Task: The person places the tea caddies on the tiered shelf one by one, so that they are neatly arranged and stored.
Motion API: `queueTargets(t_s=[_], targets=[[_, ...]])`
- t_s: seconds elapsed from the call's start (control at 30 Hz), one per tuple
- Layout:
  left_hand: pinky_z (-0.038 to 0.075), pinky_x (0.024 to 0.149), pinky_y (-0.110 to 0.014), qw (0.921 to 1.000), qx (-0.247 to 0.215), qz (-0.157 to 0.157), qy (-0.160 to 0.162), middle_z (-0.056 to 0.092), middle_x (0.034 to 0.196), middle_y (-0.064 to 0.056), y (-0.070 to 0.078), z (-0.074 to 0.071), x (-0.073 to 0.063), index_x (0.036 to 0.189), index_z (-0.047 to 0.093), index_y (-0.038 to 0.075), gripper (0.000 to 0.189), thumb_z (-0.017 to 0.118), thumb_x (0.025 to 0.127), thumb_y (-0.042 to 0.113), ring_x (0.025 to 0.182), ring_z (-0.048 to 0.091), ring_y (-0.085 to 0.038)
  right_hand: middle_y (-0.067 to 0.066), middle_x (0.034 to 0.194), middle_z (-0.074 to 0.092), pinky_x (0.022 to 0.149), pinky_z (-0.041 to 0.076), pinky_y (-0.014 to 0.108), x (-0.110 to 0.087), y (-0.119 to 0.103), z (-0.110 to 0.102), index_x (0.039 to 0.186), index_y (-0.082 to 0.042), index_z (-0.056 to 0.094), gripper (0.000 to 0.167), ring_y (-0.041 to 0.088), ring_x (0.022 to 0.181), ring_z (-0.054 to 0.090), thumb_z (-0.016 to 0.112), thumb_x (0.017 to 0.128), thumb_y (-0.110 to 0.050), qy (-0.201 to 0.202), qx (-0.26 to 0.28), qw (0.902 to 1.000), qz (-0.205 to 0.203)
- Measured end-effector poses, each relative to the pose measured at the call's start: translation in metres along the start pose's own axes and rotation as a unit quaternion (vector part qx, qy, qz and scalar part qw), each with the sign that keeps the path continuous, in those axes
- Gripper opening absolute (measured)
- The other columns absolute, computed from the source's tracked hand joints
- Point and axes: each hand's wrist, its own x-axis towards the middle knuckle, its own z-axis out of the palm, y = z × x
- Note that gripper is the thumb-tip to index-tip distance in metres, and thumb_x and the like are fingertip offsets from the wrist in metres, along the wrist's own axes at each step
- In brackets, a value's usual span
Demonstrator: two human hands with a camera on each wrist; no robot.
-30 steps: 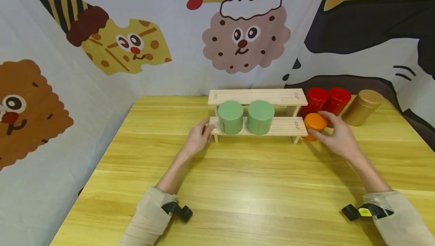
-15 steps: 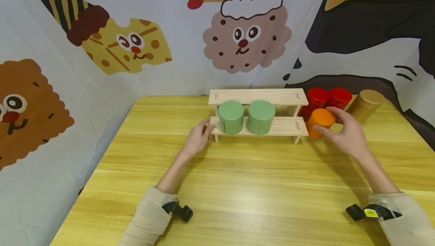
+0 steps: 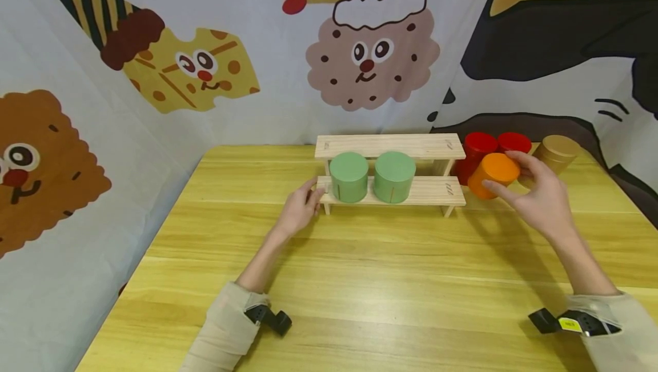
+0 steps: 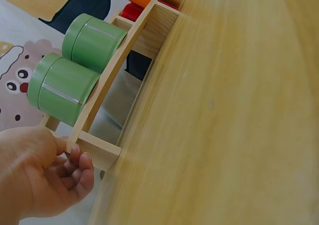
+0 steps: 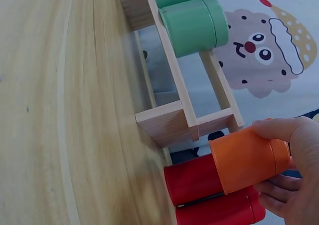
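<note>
Plainly, in the head view, the right hand (image 3: 545, 200) holds an orange cylindrical canister (image 3: 490, 174) between thumb and fingers, spread just as wide as its body, raised off the wood-grain tabletop (image 3: 360, 275) at 3 o'clock from the two-tier wooden rack (image 3: 430, 191). At the rack's 8 o'clock, the left hand (image 3: 298, 208) pinches the lower tier's end, thumb and curled fingers closed together on it. Two green canisters (image 3: 349, 178) stand side by side on that tier. Around the orange one, red canisters (image 3: 480, 143) sit at 11 and 1 o'clock, and a gold canister (image 3: 558, 149) between 2 and 3.
</note>
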Motion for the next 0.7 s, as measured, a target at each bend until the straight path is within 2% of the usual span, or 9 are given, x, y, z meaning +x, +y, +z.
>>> queueTargets(t_s=[0.03,0.17,0.27,0.43,0.57,0.7], targets=[[0.04,0.051,-0.021,1.0,0.0,0.0,0.0,0.062,0.083,-0.017,0.0,0.0,0.0,0.155,0.029,-0.005,0.055,0.046,0.11,0.022,0.068,0.059,-0.025,0.024,0.137,0.056,0.087,0.033,0.0,0.0,-0.001,0.0,0.145,-0.005,0.051,0.073,-0.009,0.102,0.047,0.086,0.084,-0.021,0.002,0.0,1.0,0.001],[0.04,0.05,-0.021,1.0,0.0,0.003,-0.001,0.062,0.082,-0.017,0.0,0.0,0.0,0.155,0.029,-0.006,0.056,0.046,0.11,0.022,0.068,0.058,-0.025,0.022,0.138,0.056,0.09,0.034,0.001,-0.001,-0.005,0.001,0.145,-0.006,0.052,0.072,-0.018,0.099,0.04,0.086,0.083,-0.021,0.007,0.001,1.0,-0.001],[0.04,0.05,-0.021,1.0,0.002,0.006,-0.001,0.062,0.082,-0.017,0.0,0.0,0.0,0.155,0.029,-0.006,0.056,0.047,0.11,0.022,0.067,0.058,-0.025,0.021,0.138,0.057,0.094,0.035,0.004,-0.002,-0.008,0.002,0.145,-0.007,0.053,0.072,-0.02,0.101,0.04,0.086,0.083,-0.021,0.008,0.003,1.0,-0.004],[0.039,0.05,-0.021,1.0,0.002,0.005,-0.002,0.062,0.082,-0.017,0.0,0.0,0.0,0.155,0.029,-0.006,0.056,0.046,0.11,0.023,0.068,0.059,-0.025,0.02,0.137,0.058,0.102,0.035,0.01,-0.003,-0.014,0.003,0.145,-0.008,0.053,0.071,-0.007,0.11,0.049,0.086,0.083,-0.022,0.006,0.01,0.9999,-0.003],[0.039,0.049,-0.021,1.0,0.005,0.005,0.0,0.062,0.082,-0.017,0.001,0.0,0.0,0.155,0.029,-0.006,0.056,0.046,0.11,0.023,0.067,0.059,-0.025,0.018,0.134,0.06,0.095,0.034,0.007,-0.004,-0.019,0.006,0.143,-0.008,0.055,0.07,-0.007,0.107,0.049,0.087,0.083,-0.022,0.005,0.015,0.9998,-0.008],[0.039,0.049,-0.021,1.0,0.007,0.005,0.002,0.062,0.081,-0.016,0.0,0.0,0.0,0.155,0.03,-0.006,0.056,0.046,0.11,0.023,0.066,0.058,-0.024,0.016,0.128,0.062,0.086,0.033,0.013,-0.004,-0.025,0.01,0.141,-0.008,0.057,0.069,-0.007,0.099,0.045,0.088,0.081,-0.021,0.007,0.018,0.9996,-0.018]])
